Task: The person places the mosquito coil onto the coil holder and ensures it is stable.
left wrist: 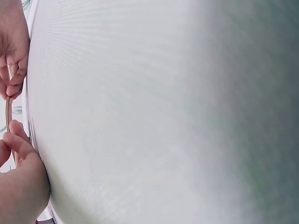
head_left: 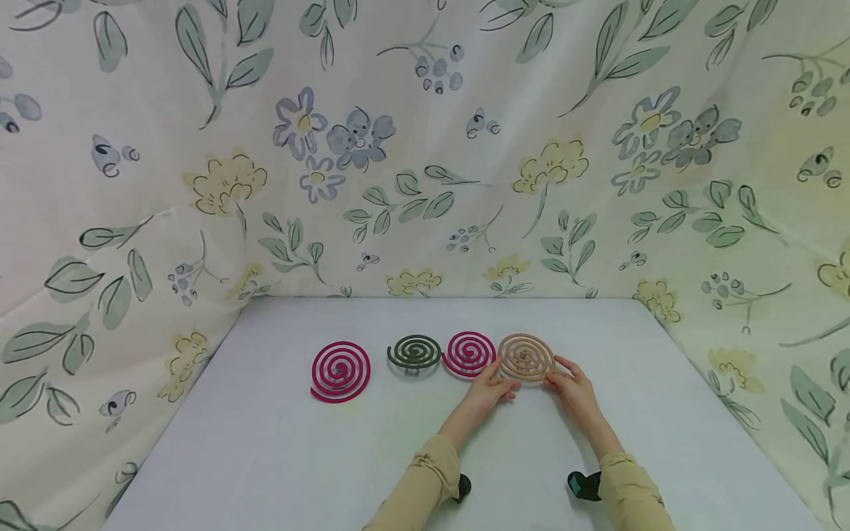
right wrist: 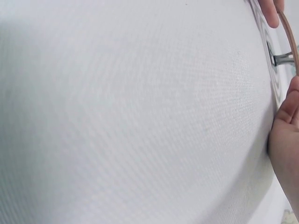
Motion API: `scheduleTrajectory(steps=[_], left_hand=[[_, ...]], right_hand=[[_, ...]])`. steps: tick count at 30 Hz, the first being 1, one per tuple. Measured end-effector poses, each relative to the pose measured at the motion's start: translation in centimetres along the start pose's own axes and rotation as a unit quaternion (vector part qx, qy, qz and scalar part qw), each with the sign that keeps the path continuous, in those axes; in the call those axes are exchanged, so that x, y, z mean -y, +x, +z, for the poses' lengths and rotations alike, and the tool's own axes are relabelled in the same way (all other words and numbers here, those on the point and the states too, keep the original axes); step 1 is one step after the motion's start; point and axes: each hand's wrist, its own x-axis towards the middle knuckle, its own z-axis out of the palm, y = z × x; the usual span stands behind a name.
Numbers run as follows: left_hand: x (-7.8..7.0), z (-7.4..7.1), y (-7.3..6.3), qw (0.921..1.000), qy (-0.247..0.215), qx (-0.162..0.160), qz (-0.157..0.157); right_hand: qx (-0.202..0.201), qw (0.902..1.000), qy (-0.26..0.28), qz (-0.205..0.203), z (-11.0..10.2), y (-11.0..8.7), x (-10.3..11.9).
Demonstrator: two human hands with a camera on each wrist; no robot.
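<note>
A tan mosquito coil (head_left: 524, 379) lies flat above the white table, right of the other coils in the head view. My left hand (head_left: 488, 389) pinches its left edge between thumb and fingers. At the opposite edge, my right hand (head_left: 572, 389) pinches the same coil. From the left wrist, the coil (left wrist: 9, 112) appears edge-on as a thin strip between both hands. A small metal stand (right wrist: 283, 59) shows under the coil in the right wrist view. Just left of my left hand sits a magenta coil (head_left: 469, 333), its edge close beside the tan one.
A dark green coil (head_left: 415, 366) rests on a small stand left of the nearer magenta one. Farther left is another magenta coil (head_left: 341, 400). The white table (head_left: 279, 457) ends at a flower-patterned cloth (head_left: 425, 221). Dark wrist devices (head_left: 584, 487) sit at both sleeves.
</note>
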Motion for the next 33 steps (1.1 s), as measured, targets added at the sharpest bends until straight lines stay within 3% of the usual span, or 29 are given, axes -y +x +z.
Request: scheduleTrajectory(steps=[21, 33], left_hand=[[-0.06, -0.10, -0.11, 0.9999, -0.010, 0.006, -0.006], [0.52, -0.20, 0.35, 0.9998, -0.007, 0.017, 0.010]], right_hand=[[-0.009, 0.9999, -0.005, 0.004, 0.05, -0.03, -0.05], [-0.010, 0.9997, 0.016, 0.017, 0.10, -0.10, 0.12]])
